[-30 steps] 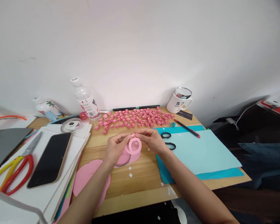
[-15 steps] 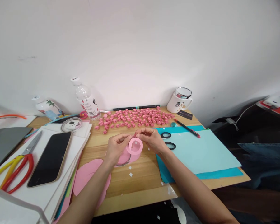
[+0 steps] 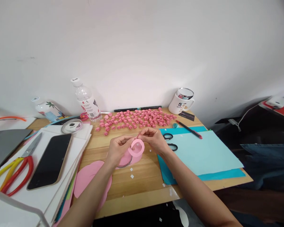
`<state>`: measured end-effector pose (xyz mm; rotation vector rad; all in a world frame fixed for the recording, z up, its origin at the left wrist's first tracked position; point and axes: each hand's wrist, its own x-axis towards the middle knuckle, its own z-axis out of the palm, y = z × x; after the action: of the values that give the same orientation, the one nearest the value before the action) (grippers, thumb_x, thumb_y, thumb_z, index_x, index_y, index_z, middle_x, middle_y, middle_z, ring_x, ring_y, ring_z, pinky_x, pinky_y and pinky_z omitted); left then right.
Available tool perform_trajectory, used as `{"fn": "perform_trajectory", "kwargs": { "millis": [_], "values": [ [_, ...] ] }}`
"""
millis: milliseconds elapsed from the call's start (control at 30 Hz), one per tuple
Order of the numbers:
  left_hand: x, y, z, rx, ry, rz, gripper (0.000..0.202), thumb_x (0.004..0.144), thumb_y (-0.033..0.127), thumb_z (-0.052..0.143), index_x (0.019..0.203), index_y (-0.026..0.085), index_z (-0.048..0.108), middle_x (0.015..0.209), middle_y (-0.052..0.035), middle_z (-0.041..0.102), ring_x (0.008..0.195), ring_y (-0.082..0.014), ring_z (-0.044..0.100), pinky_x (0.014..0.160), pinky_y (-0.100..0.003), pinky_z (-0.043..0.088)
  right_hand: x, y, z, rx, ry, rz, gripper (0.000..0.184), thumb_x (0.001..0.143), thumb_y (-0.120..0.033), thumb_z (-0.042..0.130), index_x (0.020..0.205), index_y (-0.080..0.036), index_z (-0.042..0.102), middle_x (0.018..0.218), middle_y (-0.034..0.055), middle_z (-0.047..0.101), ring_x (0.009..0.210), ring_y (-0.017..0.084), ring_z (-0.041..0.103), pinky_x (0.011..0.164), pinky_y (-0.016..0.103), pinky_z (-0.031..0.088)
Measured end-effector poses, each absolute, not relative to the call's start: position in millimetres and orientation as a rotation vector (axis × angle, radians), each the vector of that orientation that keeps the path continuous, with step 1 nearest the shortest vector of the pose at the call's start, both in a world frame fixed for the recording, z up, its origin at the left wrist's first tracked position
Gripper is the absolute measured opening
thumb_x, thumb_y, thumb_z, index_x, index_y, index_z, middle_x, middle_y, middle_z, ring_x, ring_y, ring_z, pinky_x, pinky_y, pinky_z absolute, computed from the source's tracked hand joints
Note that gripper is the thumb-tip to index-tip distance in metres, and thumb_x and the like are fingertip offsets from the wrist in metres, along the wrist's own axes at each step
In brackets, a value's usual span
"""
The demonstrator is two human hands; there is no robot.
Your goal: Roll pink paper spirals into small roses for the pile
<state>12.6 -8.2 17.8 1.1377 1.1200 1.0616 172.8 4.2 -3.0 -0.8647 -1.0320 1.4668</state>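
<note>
My left hand (image 3: 117,148) and my right hand (image 3: 153,139) meet over the middle of the wooden table (image 3: 144,179), both pinching the top of a pink paper strip (image 3: 136,148) that hangs in a loop between them. Under the loop lies a pink paper disc (image 3: 126,160) with a clear round rim. Behind my hands, several small pink paper rolls (image 3: 137,119) are spread along the table toward the wall.
Light blue paper (image 3: 203,154) and black scissors (image 3: 169,141) lie to the right; a white mug (image 3: 181,102), red pen (image 3: 189,129) and black pen (image 3: 137,109) at the back. Left: phone (image 3: 51,160), red-handled scissors (image 3: 19,170), tape roll (image 3: 72,126), two bottles (image 3: 85,99).
The pink loop has tilted and shifted slightly while my fingers keep working at its top. My hands stay in the same place.
</note>
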Motion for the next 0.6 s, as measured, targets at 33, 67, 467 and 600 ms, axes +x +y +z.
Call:
{"fn": "perform_trajectory", "kwargs": {
  "millis": [33, 67, 467, 600],
  "values": [
    [12.9, -8.4, 18.3, 1.139, 1.116, 1.058, 0.020, 0.064, 0.032, 0.072, 0.075, 0.015, 0.072, 0.068, -0.0042, 0.072, 0.059, -0.0139, 0.063, 0.058, -0.022, 0.048, 172.7, 4.4, -3.0, -0.865, -1.031, 1.457, 0.019, 0.056, -0.026, 0.079, 0.065, -0.020, 0.064, 0.067, -0.0006, 0.068, 0.063, 0.014, 0.063, 0.062, 0.026, 0.049],
    [13.3, -8.7, 19.1, 1.140, 1.114, 1.056, 0.020, 0.063, 0.032, 0.072, 0.075, 0.015, 0.072, 0.066, -0.0039, 0.072, 0.058, -0.0137, 0.062, 0.057, -0.022, 0.048, 172.5, 4.5, -3.1, -0.874, -1.030, 1.446, 0.019, 0.055, -0.026, 0.079, 0.065, -0.020, 0.064, 0.066, -0.0009, 0.068, 0.063, 0.014, 0.063, 0.062, 0.027, 0.049],
    [11.6, -7.8, 20.4, 1.145, 1.107, 1.056, 0.023, 0.064, 0.033, 0.072, 0.078, 0.014, 0.072, 0.062, -0.0033, 0.069, 0.055, -0.0126, 0.060, 0.055, -0.022, 0.046, 172.0, 2.5, -0.4, -0.913, -1.090, 1.414, 0.018, 0.063, -0.032, 0.074, 0.076, -0.021, 0.070, 0.076, 0.0018, 0.070, 0.070, 0.016, 0.064, 0.068, 0.029, 0.050],
    [11.7, -8.6, 19.3, 1.167, 1.064, 1.040, 0.025, 0.066, 0.033, 0.070, 0.080, 0.013, 0.071, 0.051, -0.0007, 0.062, 0.050, -0.0116, 0.056, 0.054, -0.023, 0.045, 172.1, 3.9, -3.1, -0.917, -1.047, 1.398, 0.022, 0.055, -0.030, 0.079, 0.069, -0.020, 0.065, 0.068, -0.0010, 0.067, 0.063, 0.014, 0.062, 0.060, 0.026, 0.049]
  ]
}}
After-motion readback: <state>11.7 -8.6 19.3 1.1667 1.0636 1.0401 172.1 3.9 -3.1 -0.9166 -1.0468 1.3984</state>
